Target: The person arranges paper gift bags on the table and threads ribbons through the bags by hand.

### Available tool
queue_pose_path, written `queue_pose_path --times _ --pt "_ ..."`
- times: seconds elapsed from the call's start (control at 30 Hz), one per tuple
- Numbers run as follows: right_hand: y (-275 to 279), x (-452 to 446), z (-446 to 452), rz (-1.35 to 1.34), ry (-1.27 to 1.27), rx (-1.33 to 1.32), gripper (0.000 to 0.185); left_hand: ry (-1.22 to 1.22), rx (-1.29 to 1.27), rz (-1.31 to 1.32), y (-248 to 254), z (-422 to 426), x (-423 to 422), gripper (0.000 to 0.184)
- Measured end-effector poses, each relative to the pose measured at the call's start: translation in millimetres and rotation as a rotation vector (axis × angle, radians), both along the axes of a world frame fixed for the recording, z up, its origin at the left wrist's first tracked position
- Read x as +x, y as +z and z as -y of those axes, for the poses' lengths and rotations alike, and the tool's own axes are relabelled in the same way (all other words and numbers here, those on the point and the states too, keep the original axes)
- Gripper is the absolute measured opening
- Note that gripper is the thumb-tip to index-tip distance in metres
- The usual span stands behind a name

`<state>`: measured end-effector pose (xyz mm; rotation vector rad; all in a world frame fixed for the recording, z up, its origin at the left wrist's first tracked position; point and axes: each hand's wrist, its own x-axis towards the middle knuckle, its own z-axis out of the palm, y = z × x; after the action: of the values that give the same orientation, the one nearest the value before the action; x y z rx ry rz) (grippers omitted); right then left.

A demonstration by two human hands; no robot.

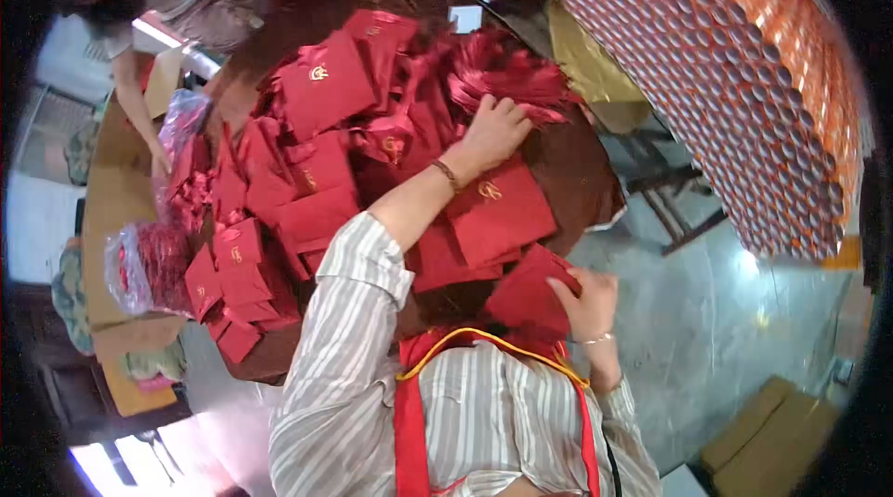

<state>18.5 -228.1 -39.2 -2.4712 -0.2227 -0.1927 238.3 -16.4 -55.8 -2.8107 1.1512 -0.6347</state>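
My left hand (493, 136) reaches over the table with its fingers curled down at a bundle of thin red ribbons (507, 74); its fingertips are partly hidden. Close to my body, my right hand (591, 309) grips the edge of a red gift bag (532, 294), thumb on top. Under my left forearm lies a flat red bag with a gold emblem (502, 213). A heap of similar red bags (326, 92), some with ribbon on them, spreads across the round brown table (586, 176).
Another person (139, 97) reaches toward plastic-wrapped red bundles (158, 265) at the left. A tall stack of round-ended tubes (707, 79) rises at the right. A small white card (465, 19) lies at the far side. A cardboard box (777, 437) sits on the floor.
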Motion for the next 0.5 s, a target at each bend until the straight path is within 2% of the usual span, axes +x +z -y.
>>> queue_pose_path --times 0.03,0.07,0.13,0.17,0.2,0.23,0.27,0.3,0.33,0.37,0.4,0.47,0.5 --pt "-6 2 10 -0.037 0.044 0.105 0.026 0.012 -0.117 0.045 3 -2 2 0.009" --pt "-5 3 17 -0.126 0.029 0.196 0.025 0.035 -0.114 0.068 6 -5 5 0.009" --pt "0 9 28 -0.203 0.034 0.280 0.023 0.170 -0.477 -0.010 16 -9 9 0.005" --pt "4 11 32 -0.279 0.045 0.390 0.022 0.185 -0.480 0.006 20 -11 16 0.005" --pt "6 14 33 -0.359 0.055 0.497 0.021 0.241 -0.908 -0.165 25 -14 27 0.004" --pt "8 18 30 -0.358 0.070 0.490 0.021 0.286 -1.337 -0.344 38 -18 32 0.005" --pt "10 23 26 -0.453 0.084 0.632 0.021 0.259 -1.618 -0.415 52 -22 41 0.010" --pt "11 26 22 -0.551 0.097 0.773 0.020 0.230 -1.751 -0.412 73 -30 42 0.010" --pt "8 31 15 -0.585 0.069 0.706 0.022 0.150 -1.902 -0.270 90 -34 50 0.011" --pt "5 36 10 -0.589 0.110 0.693 0.022 0.179 -1.919 -0.187 115 -43 54 0.012" --pt "2 41 3 -0.531 0.146 0.645 0.024 0.018 -2.079 -0.186 131 -55 60 0.012" --pt "-7 50 -10 -0.507 0.184 0.652 0.026 -0.242 -2.154 0.047 179 -70 53 0.012" --pt "-3 55 -16 -0.517 0.227 0.640 0.026 -0.256 -2.094 0.090 205 -80 39 0.013"
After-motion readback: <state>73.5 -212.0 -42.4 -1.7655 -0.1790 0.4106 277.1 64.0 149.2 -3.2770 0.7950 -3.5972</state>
